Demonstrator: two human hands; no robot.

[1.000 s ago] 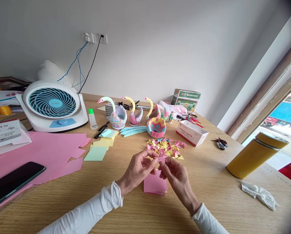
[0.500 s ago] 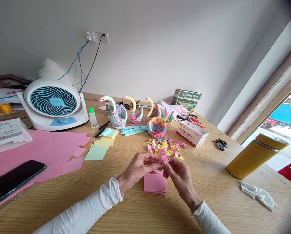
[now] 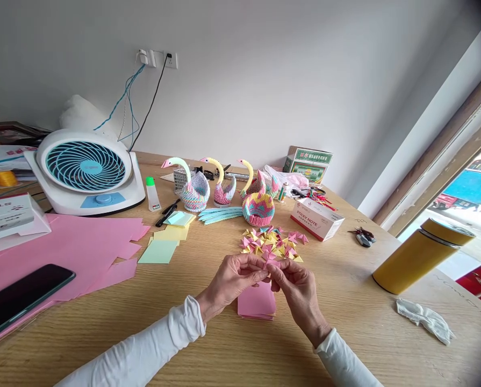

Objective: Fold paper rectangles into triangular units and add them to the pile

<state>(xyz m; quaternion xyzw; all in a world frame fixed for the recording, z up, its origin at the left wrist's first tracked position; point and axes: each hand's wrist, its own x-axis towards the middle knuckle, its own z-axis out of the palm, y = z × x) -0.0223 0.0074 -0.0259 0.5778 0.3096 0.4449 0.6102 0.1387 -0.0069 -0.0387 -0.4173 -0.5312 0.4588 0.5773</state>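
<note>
My left hand (image 3: 235,277) and my right hand (image 3: 296,285) meet at the middle of the table. Between their fingertips they pinch a small piece of folded pink paper (image 3: 271,264); its exact shape is partly covered by the fingers. Just below them lies a stack of pink paper slips (image 3: 256,301). Beyond the fingers spreads a pile of small pink and yellow folded paper triangles (image 3: 284,247). A round bowl-like piece built of folded paper (image 3: 258,209) rests behind that pile.
Paper swans (image 3: 195,191), blue paper strips (image 3: 221,214) and a sticky note box (image 3: 316,219) stand farther back. On the left are a fan (image 3: 91,169), pink sheets (image 3: 91,242) and a phone (image 3: 26,295). A yellow flask (image 3: 421,258) and crumpled tissue (image 3: 423,321) are right.
Both hands stay together over the pink stack, with the fingers shifting slightly on the pink paper. The camera view has moved a little.
</note>
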